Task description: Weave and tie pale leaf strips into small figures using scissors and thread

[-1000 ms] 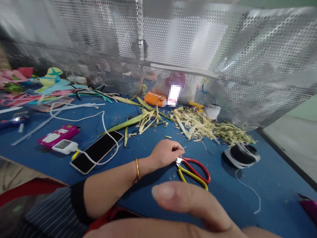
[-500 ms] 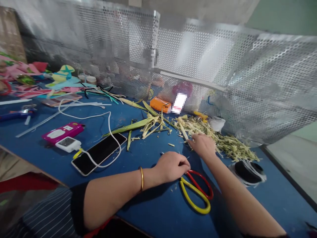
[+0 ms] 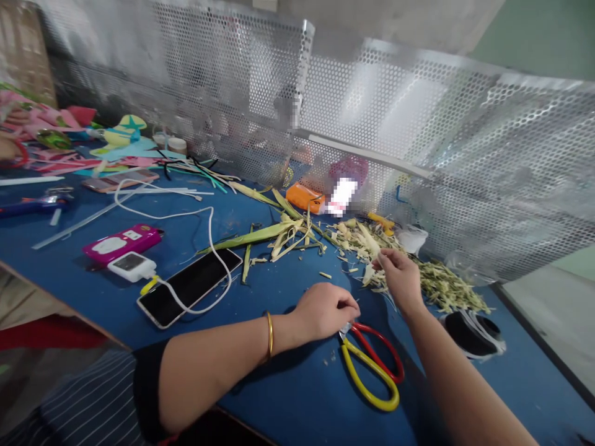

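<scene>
On the blue desk (image 3: pixel 260 303), before perforated sheeting (image 3: pixel 362 93): pinches what looks like a pale husk strip (image 3: pixel 369 240) between the right hand's (image 3: pixel 404 279) fingers, directly at the tips, with long axis slanting away leftward over pale shreds (image 3: pixel 351 232). Reaches in from lower right, forearm slanted, right hand nearer. Presses the left hand's (image 3: pixel 323 311) fingers together by the scissors (image 3: pixel 372 363), palm down, forearm low; grip contents hidden.

The left hand (image 3: pixel 328 313) hides the blades of the scissors (image 3: pixel 372 363), and pixelation obscures the bright white object (image 3: pixel 341 196).
</scene>
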### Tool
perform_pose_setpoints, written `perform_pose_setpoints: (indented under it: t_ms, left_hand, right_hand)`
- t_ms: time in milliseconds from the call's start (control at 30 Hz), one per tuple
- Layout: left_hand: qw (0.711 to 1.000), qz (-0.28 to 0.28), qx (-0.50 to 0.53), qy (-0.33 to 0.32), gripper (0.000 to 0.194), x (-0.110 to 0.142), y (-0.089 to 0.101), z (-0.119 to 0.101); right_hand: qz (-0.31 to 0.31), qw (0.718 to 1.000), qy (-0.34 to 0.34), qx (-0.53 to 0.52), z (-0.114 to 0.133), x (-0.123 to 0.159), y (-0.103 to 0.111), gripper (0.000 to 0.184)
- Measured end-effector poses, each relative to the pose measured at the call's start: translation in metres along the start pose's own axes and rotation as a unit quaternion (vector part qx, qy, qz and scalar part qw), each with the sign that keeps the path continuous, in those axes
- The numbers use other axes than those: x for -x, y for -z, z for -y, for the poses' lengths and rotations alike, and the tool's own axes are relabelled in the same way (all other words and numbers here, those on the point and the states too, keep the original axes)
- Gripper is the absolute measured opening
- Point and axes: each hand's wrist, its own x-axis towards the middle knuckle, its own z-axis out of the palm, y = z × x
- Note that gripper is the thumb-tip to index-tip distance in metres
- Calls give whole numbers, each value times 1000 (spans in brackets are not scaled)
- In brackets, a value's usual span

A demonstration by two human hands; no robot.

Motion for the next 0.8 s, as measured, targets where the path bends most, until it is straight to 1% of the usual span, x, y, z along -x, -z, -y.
perform_pose_setpoints:
  t_ms: [67,133,200,267,333,367,467,600,667,700,733,767,800]
  left_hand:
    - [995,-17,94,30,23,-3,2,0]
    - [975,-43,203,76,29,-7,6,0]
    - [949,-73,284,113,30,-10,10,-1]
    - [925,-107,339,133,26,-13,13,-2]
    - [908,-144,366,143,20,-15,15,-2]
    - [904,-160,369,144,19,-15,16,-1]
    - [904,-185,362,134,18,-16,17,-1]
    - [905,-193,353,138,18,-17,19,1]
    - [905,-189,350,148,19,-17,20,2]
    - [906,-181,350,153,18,-16,20,3]
    - [908,-172,348,156,18,-16,19,3]
    - [911,-163,343,159,18,-16,19,4]
    - [916,-155,335,160,17,-15,18,4]
  right_hand:
    - [17,998,21,-48,9,16,3,33]
    - [52,994,34,-86,23,35,6,31]
    - [128,979,27,-158,38,54,10,26]
    - [193,964,16,-182,51,70,12,26]
    - [219,958,0,-186,58,79,13,29]
    - [221,957,-11,-188,60,82,13,31]
    - [209,953,-52,-212,57,82,14,35]
    - [217,933,-111,-266,49,78,13,39]
    - [213,931,-124,-270,44,75,12,39]
    - [194,934,-128,-270,41,73,13,38]
    - [159,940,-133,-272,37,70,15,38]
    - [107,945,-138,-275,32,67,17,37]
    - [32,950,-142,-278,26,63,21,37]
